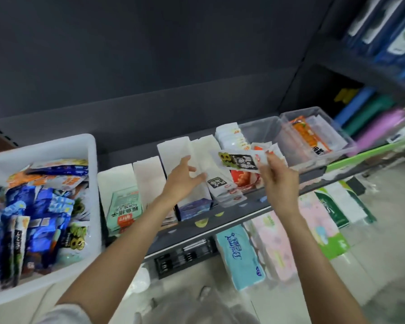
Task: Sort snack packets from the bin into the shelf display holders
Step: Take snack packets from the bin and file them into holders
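A white bin [89, 160] on the left of the shelf is full of mixed snack packets [40, 213]. A row of white display holders [147, 176] stands to its right. My right hand [278, 178] pinches a black-and-white sunflower-seed packet [240, 161] above a holder that has matching packets [220, 185] in it. My left hand [182, 178] is open, fingers spread, touching the white holder wall just left of those packets. A green packet [124, 211] stands in the leftmost holder.
Clear plastic tubs [313, 136] with orange packets sit at the shelf's right end. The dark shelf edge [196, 232] runs across the front. Tissue packs [241, 256] lie on the floor below. Blue and green items fill the shelving at the far right.
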The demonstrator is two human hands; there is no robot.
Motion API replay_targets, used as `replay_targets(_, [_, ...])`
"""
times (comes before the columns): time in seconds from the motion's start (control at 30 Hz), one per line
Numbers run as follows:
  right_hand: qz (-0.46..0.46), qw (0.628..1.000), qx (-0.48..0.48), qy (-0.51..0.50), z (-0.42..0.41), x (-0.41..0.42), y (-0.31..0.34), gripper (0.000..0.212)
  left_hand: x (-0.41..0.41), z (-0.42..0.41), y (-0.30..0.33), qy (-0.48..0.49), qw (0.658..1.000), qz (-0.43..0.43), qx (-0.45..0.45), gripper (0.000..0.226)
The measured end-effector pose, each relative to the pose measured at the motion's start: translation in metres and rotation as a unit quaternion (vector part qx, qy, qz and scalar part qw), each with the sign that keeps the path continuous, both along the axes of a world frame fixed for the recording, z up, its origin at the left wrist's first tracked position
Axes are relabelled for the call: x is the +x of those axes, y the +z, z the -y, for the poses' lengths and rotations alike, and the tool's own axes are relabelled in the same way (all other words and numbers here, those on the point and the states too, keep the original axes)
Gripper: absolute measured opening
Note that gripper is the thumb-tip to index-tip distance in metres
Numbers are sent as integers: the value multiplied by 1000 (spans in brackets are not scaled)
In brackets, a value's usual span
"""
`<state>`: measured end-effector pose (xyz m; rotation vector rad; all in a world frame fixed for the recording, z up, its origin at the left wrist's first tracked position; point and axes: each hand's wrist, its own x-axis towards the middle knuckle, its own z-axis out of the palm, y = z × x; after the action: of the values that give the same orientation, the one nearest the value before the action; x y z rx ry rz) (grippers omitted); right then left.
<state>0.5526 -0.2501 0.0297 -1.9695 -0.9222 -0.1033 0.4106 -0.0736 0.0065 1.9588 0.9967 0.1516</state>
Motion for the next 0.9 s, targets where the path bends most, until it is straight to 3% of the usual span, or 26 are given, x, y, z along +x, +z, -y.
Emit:
replay_targets(0.13, [120, 984, -77, 107, -32, 3, -16, 25, 16, 5, -16, 3, 999, -31, -27, 85])
replay_targets(0.23, [187, 942, -196, 198, -48, 4, -36, 42, 19, 6, -18, 13, 999, -16, -28, 83])
replay_targets(0.33, [203, 895, -303, 258, -48, 3, -50, 44, 19, 5, -20, 16, 999, -18, -24, 80])
replay_targets(0.4, [183, 887, -330, 267, -42, 4, -52, 39, 18, 5, -19, 5, 999, -35, -8, 79])
replay_targets(0.5, [163, 898, -306, 270, -35, 2, -45, 37, 9, 3, -12, -3, 999, -52, 11, 70])
replay_targets(0.6, [119, 934, -205, 268, -39, -6, -20, 33, -18, 7, 5, 3, 998, -35, 59, 50])
replay_targets(0.7, [65, 953, -98, 279, -50, -33, 15, 28, -65, 11, 20, 40, 986, 17, 164, 35])
replay_targets(0.83, [-18, 935, -70, 347, -77, -96, 48, 25, -149, 2, 28, 71, 943, 48, 320, 28])
replay_targets(0.9, [-16, 913, -86, 399, -95, -134, 50, 24, -193, -10, 25, 109, 929, 35, 352, 31])
